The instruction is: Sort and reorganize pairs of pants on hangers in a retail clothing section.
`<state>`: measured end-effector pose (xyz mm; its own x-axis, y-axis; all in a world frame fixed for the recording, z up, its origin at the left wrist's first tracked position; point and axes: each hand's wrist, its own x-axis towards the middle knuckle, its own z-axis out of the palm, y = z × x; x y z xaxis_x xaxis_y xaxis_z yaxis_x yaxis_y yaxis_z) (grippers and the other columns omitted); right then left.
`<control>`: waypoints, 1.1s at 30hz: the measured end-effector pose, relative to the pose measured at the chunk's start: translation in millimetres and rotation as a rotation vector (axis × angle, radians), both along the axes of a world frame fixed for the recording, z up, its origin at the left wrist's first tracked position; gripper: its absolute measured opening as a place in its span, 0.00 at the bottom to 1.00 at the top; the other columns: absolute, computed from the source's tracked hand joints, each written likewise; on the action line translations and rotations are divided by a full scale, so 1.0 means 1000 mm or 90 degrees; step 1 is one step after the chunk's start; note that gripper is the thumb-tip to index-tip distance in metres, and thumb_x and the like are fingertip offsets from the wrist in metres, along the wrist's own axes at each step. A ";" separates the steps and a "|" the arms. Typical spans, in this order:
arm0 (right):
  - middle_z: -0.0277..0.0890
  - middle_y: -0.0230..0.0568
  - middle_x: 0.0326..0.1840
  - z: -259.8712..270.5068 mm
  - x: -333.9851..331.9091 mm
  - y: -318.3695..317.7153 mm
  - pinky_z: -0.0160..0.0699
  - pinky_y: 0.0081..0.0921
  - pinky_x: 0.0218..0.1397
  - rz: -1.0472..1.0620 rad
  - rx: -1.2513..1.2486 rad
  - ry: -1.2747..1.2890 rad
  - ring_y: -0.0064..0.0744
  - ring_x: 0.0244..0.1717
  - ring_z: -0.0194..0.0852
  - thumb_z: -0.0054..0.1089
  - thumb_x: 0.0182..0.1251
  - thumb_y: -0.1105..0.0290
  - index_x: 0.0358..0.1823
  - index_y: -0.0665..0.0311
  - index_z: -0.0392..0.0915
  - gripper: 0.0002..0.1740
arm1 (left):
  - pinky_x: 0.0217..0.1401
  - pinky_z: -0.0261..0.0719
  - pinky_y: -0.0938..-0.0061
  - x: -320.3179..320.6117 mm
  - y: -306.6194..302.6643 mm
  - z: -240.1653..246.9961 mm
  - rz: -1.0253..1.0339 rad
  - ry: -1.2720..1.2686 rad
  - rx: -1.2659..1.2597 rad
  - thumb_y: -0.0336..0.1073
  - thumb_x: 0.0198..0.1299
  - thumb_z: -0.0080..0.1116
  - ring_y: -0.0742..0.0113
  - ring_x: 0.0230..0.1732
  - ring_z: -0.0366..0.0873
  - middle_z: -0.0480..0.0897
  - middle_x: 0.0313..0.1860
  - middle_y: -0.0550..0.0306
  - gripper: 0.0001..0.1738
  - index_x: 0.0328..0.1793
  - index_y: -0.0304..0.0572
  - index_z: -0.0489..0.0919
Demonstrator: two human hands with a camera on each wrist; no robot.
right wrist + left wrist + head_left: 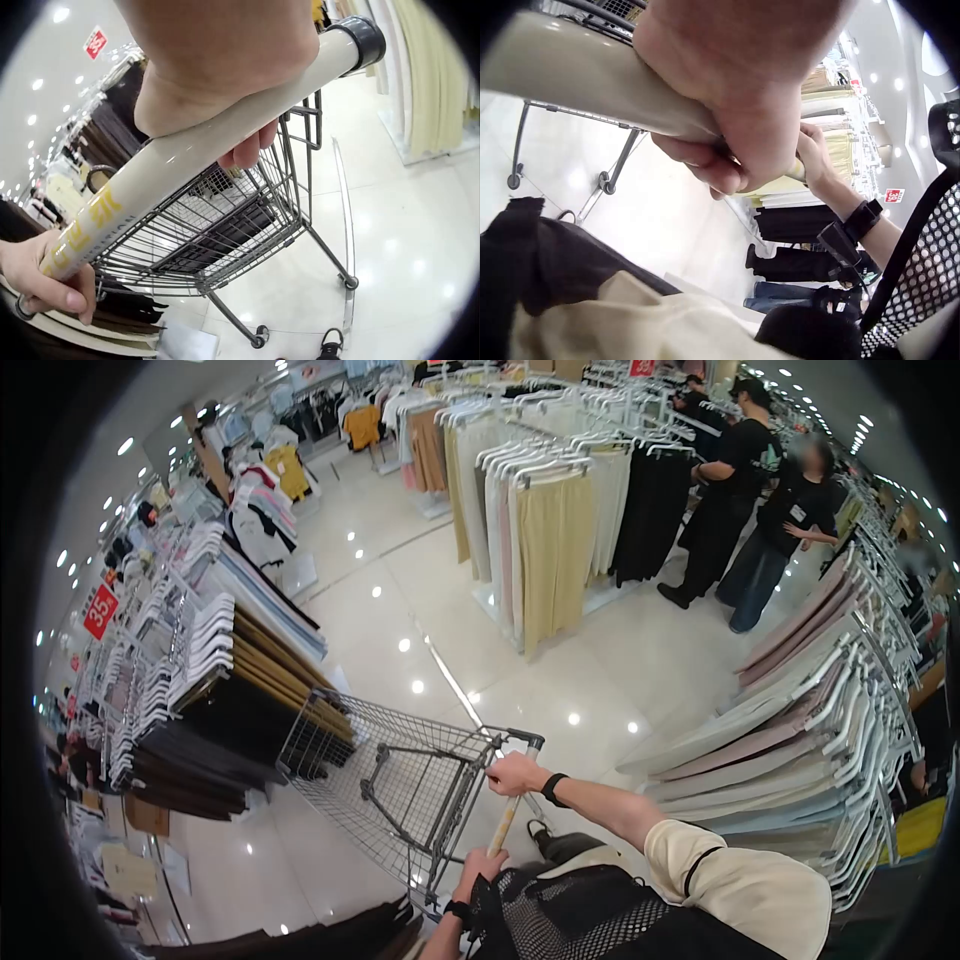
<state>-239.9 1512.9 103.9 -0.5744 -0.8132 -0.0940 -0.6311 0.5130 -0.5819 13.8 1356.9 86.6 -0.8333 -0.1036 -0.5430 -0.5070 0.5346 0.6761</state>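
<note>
A grey wire shopping cart (345,775) stands in front of me on the shiny floor, its basket pointing to the left. Its pale round handle (176,161) carries yellow lettering and ends in a black cap. My right hand (515,774) grips the handle close to the capped far end, fingers curled under the bar. Toward the other end, my left hand (483,868) holds the same handle, with its fingers wrapped beneath in the left wrist view. Both wrists wear black bands.
Trousers hang on a rack (555,560) ahead, and more hang at right (780,750). Dark and brown garments (235,730) line the left, near a red price sign (100,610). Two people (740,470) in black tops stand beyond the middle rack. Tiled floor (570,680) runs between.
</note>
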 end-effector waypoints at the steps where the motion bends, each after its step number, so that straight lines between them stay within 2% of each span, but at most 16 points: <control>1: 0.85 0.53 0.28 0.003 0.003 0.006 0.86 0.56 0.42 -0.006 -0.017 0.003 0.62 0.32 0.86 0.58 0.63 0.58 0.32 0.61 0.87 0.16 | 0.35 0.85 0.60 -0.007 0.007 0.024 0.017 -0.068 0.012 0.51 0.66 0.68 0.58 0.25 0.88 0.87 0.24 0.46 0.24 0.40 0.31 0.88; 4: 0.85 0.52 0.27 -0.003 0.004 0.009 0.85 0.55 0.39 -0.043 -0.047 0.038 0.61 0.31 0.85 0.58 0.65 0.57 0.32 0.60 0.86 0.15 | 0.36 0.88 0.64 -0.010 0.007 0.044 0.023 -0.114 0.060 0.50 0.69 0.67 0.64 0.24 0.88 0.88 0.25 0.50 0.22 0.46 0.34 0.89; 6: 0.85 0.52 0.27 -0.002 0.006 0.014 0.85 0.55 0.38 -0.031 -0.060 0.030 0.61 0.31 0.85 0.58 0.66 0.57 0.31 0.59 0.86 0.15 | 0.36 0.88 0.64 -0.012 0.009 0.064 0.030 -0.101 0.043 0.50 0.69 0.66 0.63 0.25 0.89 0.88 0.25 0.50 0.22 0.47 0.34 0.89; 8: 0.84 0.53 0.26 -0.007 0.005 0.013 0.83 0.57 0.37 -0.039 -0.034 0.048 0.61 0.30 0.85 0.58 0.68 0.57 0.31 0.59 0.86 0.16 | 0.37 0.89 0.64 -0.017 0.005 0.063 0.027 -0.088 0.021 0.50 0.70 0.65 0.62 0.25 0.90 0.88 0.25 0.51 0.22 0.49 0.36 0.90; 11: 0.83 0.55 0.25 -0.017 0.005 0.010 0.84 0.57 0.38 -0.078 -0.038 0.054 0.63 0.30 0.85 0.57 0.69 0.56 0.31 0.61 0.86 0.18 | 0.31 0.87 0.67 -0.022 -0.005 0.063 0.007 -0.049 0.006 0.48 0.68 0.67 0.66 0.23 0.88 0.87 0.23 0.55 0.19 0.49 0.38 0.90; 14: 0.83 0.55 0.26 -0.002 0.001 -0.003 0.84 0.56 0.38 -0.056 -0.019 0.045 0.62 0.30 0.84 0.57 0.69 0.57 0.35 0.61 0.86 0.16 | 0.31 0.87 0.67 -0.026 -0.024 0.073 -0.012 -0.021 -0.009 0.47 0.66 0.67 0.66 0.24 0.89 0.88 0.24 0.56 0.18 0.50 0.40 0.91; 17: 0.84 0.54 0.26 -0.005 -0.005 -0.014 0.84 0.56 0.38 -0.074 -0.023 0.057 0.62 0.30 0.85 0.57 0.69 0.57 0.35 0.60 0.86 0.16 | 0.39 0.90 0.64 -0.040 -0.041 0.078 -0.022 -0.040 -0.030 0.48 0.64 0.66 0.60 0.27 0.92 0.90 0.26 0.50 0.21 0.53 0.43 0.91; 20: 0.85 0.53 0.26 -0.005 -0.023 -0.032 0.84 0.58 0.37 -0.105 -0.021 0.061 0.62 0.30 0.85 0.56 0.70 0.57 0.34 0.59 0.86 0.16 | 0.41 0.90 0.64 -0.060 -0.061 0.076 -0.026 -0.028 -0.026 0.48 0.63 0.67 0.59 0.26 0.91 0.90 0.26 0.50 0.21 0.54 0.43 0.91; 21: 0.85 0.54 0.29 0.001 -0.029 -0.039 0.86 0.57 0.40 -0.131 -0.024 0.041 0.62 0.33 0.86 0.57 0.69 0.57 0.30 0.61 0.86 0.17 | 0.41 0.90 0.63 -0.069 -0.069 0.073 -0.034 -0.022 -0.031 0.48 0.63 0.67 0.59 0.26 0.91 0.90 0.26 0.50 0.21 0.54 0.43 0.91; 22: 0.85 0.54 0.29 0.000 -0.039 -0.048 0.86 0.56 0.40 -0.134 0.000 0.037 0.62 0.33 0.86 0.57 0.69 0.57 0.30 0.62 0.86 0.17 | 0.41 0.90 0.63 -0.078 -0.077 0.071 -0.042 -0.009 -0.029 0.48 0.63 0.67 0.59 0.26 0.91 0.90 0.26 0.50 0.21 0.55 0.42 0.91; 25: 0.86 0.55 0.29 -0.003 -0.074 -0.072 0.87 0.56 0.42 -0.127 0.025 0.030 0.62 0.34 0.87 0.57 0.69 0.56 0.31 0.62 0.87 0.18 | 0.39 0.89 0.63 -0.114 -0.100 0.070 -0.064 0.006 -0.067 0.47 0.64 0.67 0.59 0.25 0.91 0.89 0.25 0.50 0.21 0.54 0.41 0.91; 26: 0.86 0.56 0.30 0.005 -0.086 -0.070 0.87 0.56 0.42 -0.129 0.031 0.031 0.62 0.35 0.87 0.57 0.69 0.56 0.32 0.62 0.88 0.18 | 0.35 0.89 0.63 -0.126 -0.094 0.082 -0.026 -0.019 -0.036 0.46 0.65 0.67 0.60 0.24 0.90 0.88 0.24 0.51 0.19 0.54 0.39 0.90; 29: 0.87 0.55 0.32 0.016 -0.126 -0.083 0.88 0.55 0.44 -0.116 0.074 0.014 0.61 0.36 0.88 0.56 0.67 0.55 0.31 0.62 0.88 0.20 | 0.32 0.88 0.64 -0.164 -0.107 0.067 -0.027 -0.024 0.013 0.44 0.66 0.67 0.61 0.23 0.89 0.87 0.23 0.52 0.18 0.53 0.38 0.89; 30: 0.88 0.55 0.32 0.012 -0.140 -0.084 0.88 0.55 0.44 -0.096 0.076 0.010 0.60 0.36 0.89 0.56 0.67 0.54 0.31 0.62 0.89 0.20 | 0.36 0.88 0.58 -0.171 -0.108 0.054 -0.025 -0.025 0.044 0.45 0.67 0.66 0.54 0.25 0.90 0.88 0.27 0.47 0.20 0.56 0.38 0.88; 33: 0.87 0.57 0.30 -0.001 -0.180 -0.079 0.87 0.56 0.43 -0.050 0.128 -0.010 0.62 0.36 0.89 0.55 0.65 0.52 0.32 0.63 0.89 0.22 | 0.37 0.87 0.53 -0.193 -0.088 0.036 -0.067 0.055 -0.095 0.44 0.67 0.65 0.47 0.28 0.90 0.88 0.28 0.40 0.16 0.52 0.40 0.87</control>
